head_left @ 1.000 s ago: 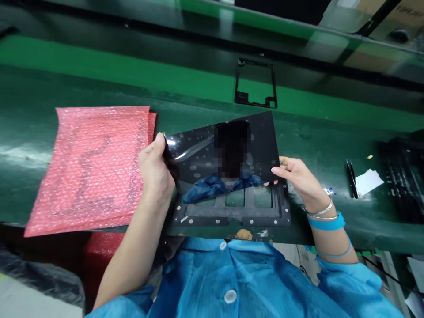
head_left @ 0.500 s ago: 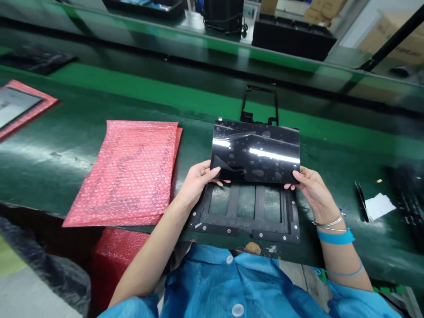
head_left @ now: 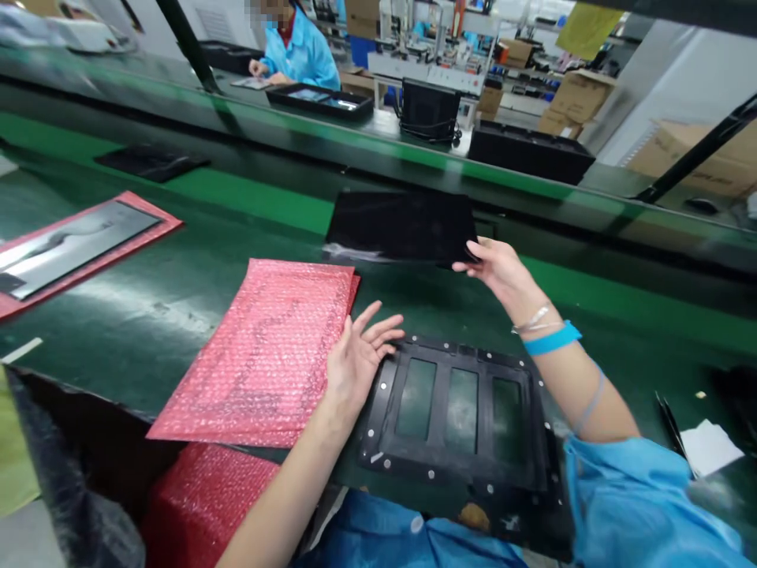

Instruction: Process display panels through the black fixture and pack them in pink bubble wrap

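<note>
My right hand (head_left: 494,264) grips the lower right corner of a black glossy screen panel (head_left: 402,227), tilted above the far side of the bench. My left hand (head_left: 363,351) is off the panel, palm up with fingers spread, holding nothing. It hovers between pink bubble-wrap bags (head_left: 272,363) on its left and a black frame (head_left: 417,447) with three long openings and small round silver studs on its right. Whether the left fingertips touch the frame's corner I cannot tell. The thin black bezel frame seen earlier is mostly hidden behind the panel.
A grey screen (head_left: 76,241) lies on pink wrap at far left, with a flat black sheet (head_left: 151,162) behind it. Black tweezers (head_left: 671,426) and white paper (head_left: 710,448) lie at right. Beyond a bar, a co-worker in blue (head_left: 301,51) sits near a black tray (head_left: 319,102).
My left hand has let go of the panel and opened. My right hand has carried the panel away from the studded frame, toward the back of the bench. The view has tilted up.
</note>
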`<state>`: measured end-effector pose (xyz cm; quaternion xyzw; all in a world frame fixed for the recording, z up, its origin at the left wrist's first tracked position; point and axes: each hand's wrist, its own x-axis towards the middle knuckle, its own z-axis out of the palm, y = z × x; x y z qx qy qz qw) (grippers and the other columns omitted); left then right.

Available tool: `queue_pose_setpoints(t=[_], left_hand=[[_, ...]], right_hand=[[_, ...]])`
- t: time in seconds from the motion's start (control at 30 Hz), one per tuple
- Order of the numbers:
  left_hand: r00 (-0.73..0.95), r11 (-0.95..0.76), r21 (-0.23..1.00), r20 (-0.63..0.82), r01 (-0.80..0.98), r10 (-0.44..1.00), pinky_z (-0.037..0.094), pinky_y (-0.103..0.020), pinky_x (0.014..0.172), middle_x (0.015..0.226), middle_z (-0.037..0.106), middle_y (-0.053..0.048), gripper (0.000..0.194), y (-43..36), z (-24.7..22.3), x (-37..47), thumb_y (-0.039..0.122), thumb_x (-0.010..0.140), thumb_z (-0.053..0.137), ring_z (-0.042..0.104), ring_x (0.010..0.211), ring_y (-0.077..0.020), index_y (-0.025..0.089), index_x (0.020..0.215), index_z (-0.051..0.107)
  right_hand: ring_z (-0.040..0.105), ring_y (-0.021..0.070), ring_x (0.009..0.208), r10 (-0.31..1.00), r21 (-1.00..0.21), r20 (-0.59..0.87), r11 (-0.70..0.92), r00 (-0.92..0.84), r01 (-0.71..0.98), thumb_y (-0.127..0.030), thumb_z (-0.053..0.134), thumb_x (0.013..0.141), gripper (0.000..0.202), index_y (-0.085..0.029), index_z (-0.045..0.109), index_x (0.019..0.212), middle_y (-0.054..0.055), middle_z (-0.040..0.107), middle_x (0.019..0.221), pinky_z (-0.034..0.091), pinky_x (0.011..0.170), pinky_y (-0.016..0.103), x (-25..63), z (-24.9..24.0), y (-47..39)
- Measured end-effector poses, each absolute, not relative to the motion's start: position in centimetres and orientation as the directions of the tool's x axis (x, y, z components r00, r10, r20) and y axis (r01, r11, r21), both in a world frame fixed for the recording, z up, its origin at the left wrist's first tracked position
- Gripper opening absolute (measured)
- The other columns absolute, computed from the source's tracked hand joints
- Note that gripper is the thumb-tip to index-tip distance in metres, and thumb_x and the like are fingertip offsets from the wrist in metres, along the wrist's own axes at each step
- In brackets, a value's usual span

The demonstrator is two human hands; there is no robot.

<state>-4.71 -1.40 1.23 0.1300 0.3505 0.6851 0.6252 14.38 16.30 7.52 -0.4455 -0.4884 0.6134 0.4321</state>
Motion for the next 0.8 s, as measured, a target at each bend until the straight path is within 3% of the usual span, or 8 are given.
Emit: queue_pose_setpoints(t=[0.07,0.17,0.3,0.4,0.6,0.73,0.8], left_hand=[[-0.101,0.107,0.624,-0.287,-0.774,0.952,0.053,-0.025,0.060,0.090,0.078,-0.017,0.036,-1.6,1.0,-4.6,0.041,0.099,0.053,0.073,0.072,-0.0208,0.010,0.113,0.066],[-0.015,0.166,0.620,-0.276,-0.767,0.961,0.050,-0.025,0.060,0.081,0.076,-0.015,0.036,-1.8,0.4,-4.4,0.044,0.095,0.061,0.070,0.068,-0.0203,0.009,0.102,0.070],[0.010,0.161,0.616,-0.241,-0.771,0.970,0.047,-0.026,0.060,0.078,0.075,-0.013,0.040,-2.2,0.1,-4.5,0.050,0.084,0.076,0.067,0.068,-0.0195,0.011,0.090,0.073],[0.017,0.156,0.607,-0.229,-0.779,0.973,0.046,-0.027,0.061,0.077,0.074,-0.012,0.042,-2.5,0.3,-4.6,0.053,0.079,0.081,0.066,0.067,-0.0195,0.013,0.089,0.074],[0.061,0.179,0.580,-0.216,-0.795,0.974,0.042,-0.028,0.062,0.075,0.072,-0.011,0.043,-3.0,0.7,-4.3,0.055,0.082,0.077,0.064,0.066,-0.0197,0.014,0.094,0.076],[0.086,0.192,0.585,-0.204,-0.788,0.975,0.042,-0.028,0.061,0.075,0.073,-0.011,0.043,-3.0,0.7,-4.2,0.056,0.083,0.076,0.063,0.064,-0.0191,0.014,0.092,0.075],[0.088,0.193,0.589,-0.203,-0.785,0.975,0.042,-0.028,0.062,0.075,0.072,-0.010,0.042,-3.0,0.7,-4.3,0.055,0.083,0.076,0.063,0.064,-0.0188,0.014,0.091,0.075]], right_hand=[[0.074,0.0137,0.072,0.972,-0.986,-0.125,-0.145,-0.200,-0.085,-0.027,0.075,0.088,0.025,-0.020,0.053,0.078,-0.004,0.060,0.073,0.050,0.053,0.017,10.3,7.4,18.2],[0.071,0.0115,0.077,0.976,-0.989,-0.146,-0.149,-0.163,-0.007,-0.024,0.059,0.101,0.013,-0.017,0.058,0.090,-0.001,0.063,0.083,0.054,0.060,0.019,5.0,6.2,20.2],[0.068,0.0183,0.093,0.977,-0.973,-0.163,-0.135,-0.140,0.189,-0.038,0.064,0.099,0.032,-0.016,0.063,0.122,0.008,0.067,0.115,0.060,0.078,0.036,1.1,4.4,21.7],[0.067,0.0219,0.103,0.979,-0.919,-0.152,-0.088,-0.139,0.383,-0.040,0.065,0.098,0.038,-0.017,0.061,0.128,0.010,0.065,0.125,0.059,0.087,0.043,0.9,3.4,22.7],[0.056,0.0301,0.127,0.996,-0.611,-0.025,0.056,-0.090,0.790,-0.038,0.064,0.097,0.048,-0.018,0.055,0.140,0.014,0.057,0.141,0.048,0.105,0.054,3.5,2.3,23.0],[0.047,0.0369,0.137,0.994,-0.370,0.000,0.099,-0.107,0.924,-0.039,0.071,0.093,0.065,-0.007,0.049,0.145,0.027,0.054,0.142,0.042,0.110,0.052,3.2,1.6,22.1],[0.051,0.0349,0.133,0.996,-0.277,-0.015,0.081,-0.088,0.957,-0.040,0.069,0.094,0.060,-0.009,0.053,0.142,0.023,0.057,0.140,0.044,0.108,0.053,2.9,1.4,21.9]])
